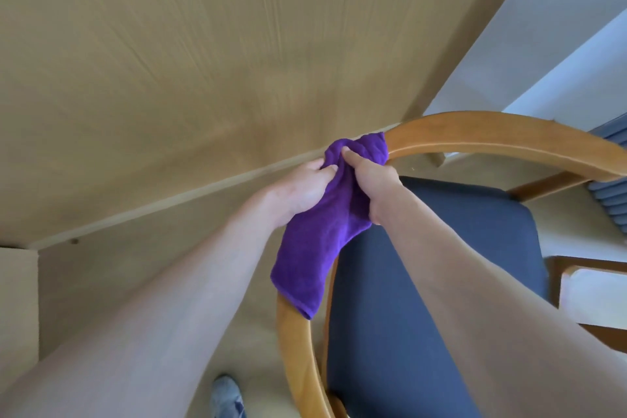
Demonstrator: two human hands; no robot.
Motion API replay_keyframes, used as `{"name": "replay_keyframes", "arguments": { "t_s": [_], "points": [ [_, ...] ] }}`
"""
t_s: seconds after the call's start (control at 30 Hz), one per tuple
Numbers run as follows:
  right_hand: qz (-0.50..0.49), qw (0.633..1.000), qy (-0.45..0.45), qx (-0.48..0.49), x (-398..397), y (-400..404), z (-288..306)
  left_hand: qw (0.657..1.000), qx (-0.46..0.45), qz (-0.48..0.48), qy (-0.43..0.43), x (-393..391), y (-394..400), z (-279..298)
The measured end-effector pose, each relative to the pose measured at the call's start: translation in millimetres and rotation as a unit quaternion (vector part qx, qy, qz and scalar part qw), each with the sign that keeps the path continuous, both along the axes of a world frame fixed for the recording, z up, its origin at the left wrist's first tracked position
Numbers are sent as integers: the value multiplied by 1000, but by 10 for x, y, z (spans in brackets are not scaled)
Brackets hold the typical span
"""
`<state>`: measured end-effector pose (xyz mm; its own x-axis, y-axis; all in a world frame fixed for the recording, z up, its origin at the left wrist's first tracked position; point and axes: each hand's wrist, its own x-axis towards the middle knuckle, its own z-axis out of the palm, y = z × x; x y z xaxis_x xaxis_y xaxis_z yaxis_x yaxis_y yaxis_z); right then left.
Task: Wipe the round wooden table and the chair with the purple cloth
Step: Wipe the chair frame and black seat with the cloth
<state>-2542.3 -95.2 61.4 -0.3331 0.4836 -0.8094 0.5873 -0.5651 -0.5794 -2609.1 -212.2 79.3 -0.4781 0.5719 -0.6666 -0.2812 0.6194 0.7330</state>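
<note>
The purple cloth (315, 234) is draped over the curved wooden backrest rail of the chair (475, 132), at the bend on its left side. My left hand (302, 190) grips the cloth from the left, fingers curled into the fabric. From the right, my right hand (373, 187) clutches the bunched top of the cloth against the rail. The chair has a dark blue padded seat (441, 282). No round table can be made out in the head view.
A large pale wood panel (169, 61) stands right behind the chair. A grey-white wall (543, 44) is at the upper right, blue slats (610, 193) at the right edge. My shoe (225, 395) is on the beige floor below.
</note>
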Motion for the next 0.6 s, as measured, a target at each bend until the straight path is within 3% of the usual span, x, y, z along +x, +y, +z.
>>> {"name": "replay_keyframes", "arguments": {
  "t_s": [0.2, 0.43, 0.6],
  "points": [
    [-13, 999, 14, 29, 263, -386, 8, 999, 40, 2, 20, 123, -294, -11],
    [-48, 996, 72, -9, 752, -1034, 223, 993, 119, -4, 18, 452, -882, 53],
    [-33, 993, 78, 79, 1107, -1522, 311, 986, 166, -10, 31, 799, -1264, 113]
  ]
}}
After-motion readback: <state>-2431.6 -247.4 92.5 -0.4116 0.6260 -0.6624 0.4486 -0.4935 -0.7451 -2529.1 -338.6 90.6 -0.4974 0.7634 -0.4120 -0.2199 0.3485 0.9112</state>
